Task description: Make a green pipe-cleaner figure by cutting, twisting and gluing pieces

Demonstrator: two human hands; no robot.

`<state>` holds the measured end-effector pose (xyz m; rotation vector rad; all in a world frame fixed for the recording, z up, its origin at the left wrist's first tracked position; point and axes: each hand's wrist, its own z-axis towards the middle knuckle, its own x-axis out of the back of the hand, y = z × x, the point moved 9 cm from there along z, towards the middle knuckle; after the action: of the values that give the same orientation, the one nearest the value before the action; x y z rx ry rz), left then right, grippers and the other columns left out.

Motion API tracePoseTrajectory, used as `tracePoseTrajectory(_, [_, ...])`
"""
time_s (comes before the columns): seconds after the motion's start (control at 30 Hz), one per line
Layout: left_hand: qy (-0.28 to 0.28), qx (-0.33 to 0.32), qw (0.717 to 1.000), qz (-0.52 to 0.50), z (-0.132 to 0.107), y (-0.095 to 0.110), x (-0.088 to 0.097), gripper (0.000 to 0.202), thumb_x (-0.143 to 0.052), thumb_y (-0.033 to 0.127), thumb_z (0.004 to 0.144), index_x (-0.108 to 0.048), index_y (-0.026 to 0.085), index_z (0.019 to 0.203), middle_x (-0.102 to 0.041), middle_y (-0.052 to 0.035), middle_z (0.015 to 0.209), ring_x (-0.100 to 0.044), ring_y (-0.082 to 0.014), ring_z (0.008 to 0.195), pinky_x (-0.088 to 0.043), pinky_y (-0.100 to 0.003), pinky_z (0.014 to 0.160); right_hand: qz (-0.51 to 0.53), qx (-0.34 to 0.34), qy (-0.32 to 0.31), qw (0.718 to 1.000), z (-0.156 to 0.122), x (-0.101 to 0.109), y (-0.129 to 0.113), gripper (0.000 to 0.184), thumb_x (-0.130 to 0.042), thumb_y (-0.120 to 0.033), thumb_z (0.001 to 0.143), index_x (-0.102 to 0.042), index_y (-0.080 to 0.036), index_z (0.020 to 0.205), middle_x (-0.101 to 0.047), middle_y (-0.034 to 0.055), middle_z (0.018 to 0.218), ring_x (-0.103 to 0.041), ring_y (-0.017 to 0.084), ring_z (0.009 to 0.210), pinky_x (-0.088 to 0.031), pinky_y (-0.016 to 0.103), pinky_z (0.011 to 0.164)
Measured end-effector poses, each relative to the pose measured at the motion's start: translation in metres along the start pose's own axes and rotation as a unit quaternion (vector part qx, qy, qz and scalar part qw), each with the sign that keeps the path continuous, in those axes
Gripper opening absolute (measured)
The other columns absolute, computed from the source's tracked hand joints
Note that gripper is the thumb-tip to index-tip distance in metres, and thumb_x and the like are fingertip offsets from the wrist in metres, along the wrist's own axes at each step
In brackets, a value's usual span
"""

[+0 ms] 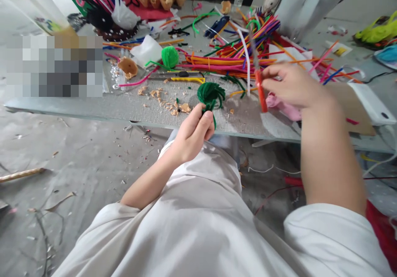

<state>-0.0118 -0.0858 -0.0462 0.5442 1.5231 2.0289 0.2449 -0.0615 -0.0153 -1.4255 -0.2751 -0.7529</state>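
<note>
My left hand [195, 132] is closed near the front edge of the table, pinching a dark green fuzzy pipe cleaner piece [211, 94]. Its upper part is a curled bundle with short strands fanning out to the right, and a loose end hangs below my thumb. To the right, my right hand [288, 84] is raised over the table, fingers closed on red-handled scissors [260, 90]. They are seen edge-on and a bit blurred, blade upward. Beneath that hand lies a pink item [285, 106], partly covered by it.
Bundled coloured pipe cleaners [217, 63] spread behind my hands, near a bright green ball [170, 57] and a cutter knife [182, 74]. Eggshell-like crumbs [167, 101] litter the front. A white power strip [372, 99] lies right; a grey jug [310, 8] stands behind.
</note>
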Motion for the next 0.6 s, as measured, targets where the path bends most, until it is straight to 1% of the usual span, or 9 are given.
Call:
tracePoseTrajectory(0.03, [0.001, -0.005, 1.0, -0.01, 0.001, 0.0, 0.0, 0.037, -0.043, 0.049, 0.104, -0.038, 0.023, 0.078, -0.045, 0.0059, 0.057, -0.037, -0.0093, 0.052, -0.036, -0.029, 0.059, 0.035, -0.003, -0.014, 0.999, 0.003, 0.001, 0.0, 0.015, -0.063, -0.016, 0.087, -0.069, -0.016, 0.073, -0.065, -0.0055, 0.066, -0.059, 0.005, 0.067, -0.043, 0.032, 0.066])
tracePoseTrajectory(0.1, [0.006, -0.012, 0.999, -0.031, 0.002, 0.001, 0.0, 0.037, -0.045, 0.049, 0.103, -0.039, 0.022, 0.079, -0.045, 0.0063, 0.057, -0.036, -0.0083, 0.05, -0.034, -0.027, 0.056, 0.13, 0.011, 0.01, 0.991, 0.01, 0.007, -0.004, 0.013, -0.062, -0.023, 0.091, -0.064, -0.02, 0.078, -0.07, -0.0068, 0.08, -0.066, 0.007, 0.078, -0.048, 0.029, 0.069])
tracePoseTrajectory(0.17, [0.009, -0.016, 0.998, -0.055, 0.004, 0.002, -0.002, 0.036, -0.047, 0.049, 0.103, -0.04, 0.022, 0.08, -0.046, 0.0066, 0.056, -0.036, -0.0073, 0.048, -0.032, -0.026, 0.053, 0.222, 0.032, 0.039, 0.974, 0.013, 0.011, -0.01, 0.019, -0.074, -0.034, 0.083, -0.059, -0.024, 0.078, -0.072, -0.0046, 0.09, -0.071, 0.015, 0.094, -0.055, 0.034, 0.073])
tracePoseTrajectory(0.23, [0.005, -0.014, 0.997, -0.079, 0.005, 0.003, -0.005, 0.034, -0.049, 0.048, 0.102, -0.043, 0.022, 0.082, -0.047, 0.0066, 0.056, -0.036, -0.0063, 0.047, -0.031, -0.024, 0.05, 0.281, 0.037, 0.032, 0.958, 0.007, 0.005, -0.017, 0.033, -0.082, -0.045, 0.07, -0.057, -0.027, 0.081, -0.072, -0.0003, 0.096, -0.07, 0.023, 0.106, -0.058, 0.042, 0.076])
tracePoseTrajectory(0.3, [0.005, 0.0, 0.995, -0.104, 0.005, 0.003, -0.007, 0.033, -0.053, 0.05, 0.1, -0.047, 0.021, 0.085, -0.046, 0.0068, 0.056, -0.034, -0.0058, 0.045, -0.029, -0.023, 0.047, 0.324, 0.027, 0.01, 0.946, -0.006, -0.002, -0.024, 0.043, -0.083, -0.054, 0.063, -0.057, -0.029, 0.087, -0.072, 0.0034, 0.103, -0.069, 0.028, 0.11, -0.058, 0.048, 0.078])
tracePoseTrajectory(0.37, [0.01, 0.027, 0.991, -0.133, 0.005, -0.002, -0.006, 0.034, -0.06, 0.053, 0.095, -0.052, 0.021, 0.088, -0.039, 0.0075, 0.056, -0.031, -0.0054, 0.045, -0.026, -0.022, 0.044, 0.35, 0.019, -0.015, 0.936, -0.023, -0.009, -0.03, 0.048, -0.081, -0.061, 0.062, -0.055, -0.03, 0.088, -0.072, 0.0041, 0.113, -0.069, 0.03, 0.109, -0.058, 0.05, 0.082])
tracePoseTrajectory(0.4, [0.014, 0.043, 0.988, -0.146, 0.005, -0.005, -0.004, 0.034, -0.062, 0.054, 0.093, -0.055, 0.021, 0.09, -0.034, 0.0074, 0.057, -0.029, -0.0052, 0.045, -0.023, -0.021, 0.043, 0.35, 0.023, -0.01, 0.936, -0.032, -0.008, -0.032, 0.049, -0.079, -0.064, 0.062, -0.052, -0.031, 0.087, -0.073, 0.0034, 0.115, -0.07, 0.03, 0.109, -0.058, 0.05, 0.083])
tracePoseTrajectory(0.5, [0.024, 0.088, 0.982, -0.167, 0.009, -0.015, 0.006, 0.041, -0.058, 0.061, 0.092, -0.062, 0.02, 0.092, -0.027, 0.0052, 0.064, -0.026, -0.0053, 0.047, -0.02, -0.021, 0.041, 0.324, 0.054, 0.085, 0.941, -0.051, 0.01, -0.034, 0.049, -0.074, -0.067, 0.065, -0.045, -0.03, 0.082, -0.072, 0.0025, 0.107, -0.07, 0.03, 0.108, -0.058, 0.048, 0.077])
tracePoseTrajectory(0.6, [0.031, 0.102, 0.983, -0.148, 0.025, -0.019, 0.019, 0.039, -0.051, 0.055, 0.096, -0.063, 0.019, 0.088, -0.034, 0.0021, 0.067, -0.032, -0.0063, 0.05, -0.025, -0.02, 0.041, 0.341, 0.078, 0.179, 0.92, -0.061, 0.03, -0.025, 0.038, -0.072, -0.054, 0.066, -0.048, -0.029, 0.082, -0.064, 0.0014, 0.093, -0.071, 0.025, 0.09, -0.058, 0.042, 0.065])
